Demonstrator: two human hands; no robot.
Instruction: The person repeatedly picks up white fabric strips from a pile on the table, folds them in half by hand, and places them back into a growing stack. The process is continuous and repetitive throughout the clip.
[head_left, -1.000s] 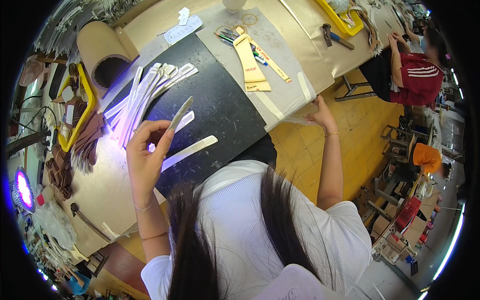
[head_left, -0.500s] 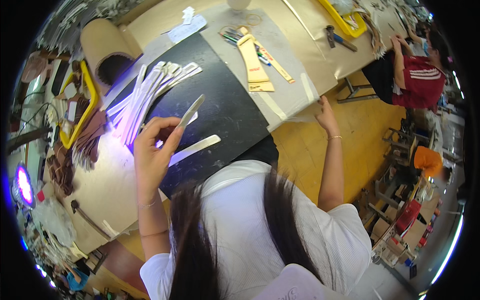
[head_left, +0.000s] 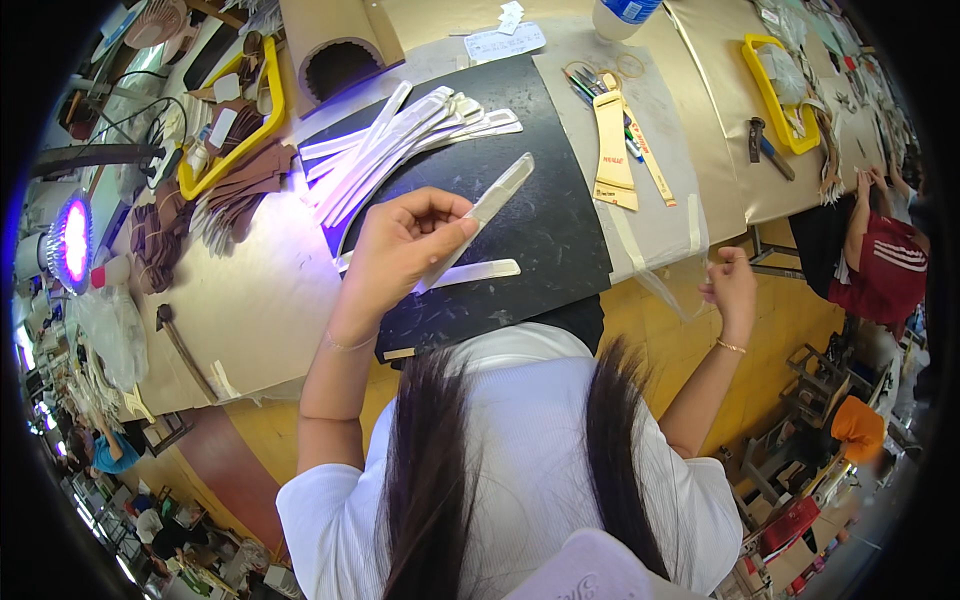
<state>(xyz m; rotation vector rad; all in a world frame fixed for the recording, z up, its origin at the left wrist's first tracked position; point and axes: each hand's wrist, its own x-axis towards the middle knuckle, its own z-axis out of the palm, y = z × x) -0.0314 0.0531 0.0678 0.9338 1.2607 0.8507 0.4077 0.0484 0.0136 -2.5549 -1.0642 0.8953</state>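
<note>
My left hand (head_left: 408,245) is closed on a pale strip with a rounded end (head_left: 503,188), pinched between thumb and fingers and slanting up over a black board (head_left: 560,225). Under it, a similar white strip (head_left: 485,271) lies flat on the board, partly covered by the hand. Farther back, a fanned pile of white strips (head_left: 390,145) rests across the board's far left part. My right hand (head_left: 733,290) hangs off the table's edge at the right, fingers curled in, beside clear plastic film (head_left: 672,285). Whether anything sits in those fingers is hidden.
Yellow cardboard templates (head_left: 613,150) and pens lie right of the board. A hammer (head_left: 775,157) and yellow tray (head_left: 770,90) are farther right. Left stand a lit lamp (head_left: 72,240), brown strips (head_left: 245,185), another yellow tray (head_left: 272,95) and a cardboard tube (head_left: 330,50). A person in red sits right.
The view has shifted, so the table appears farther right. My left hand still holds its strip, which is tilted over the board. My right hand's fingers have curled in near the plastic film.
</note>
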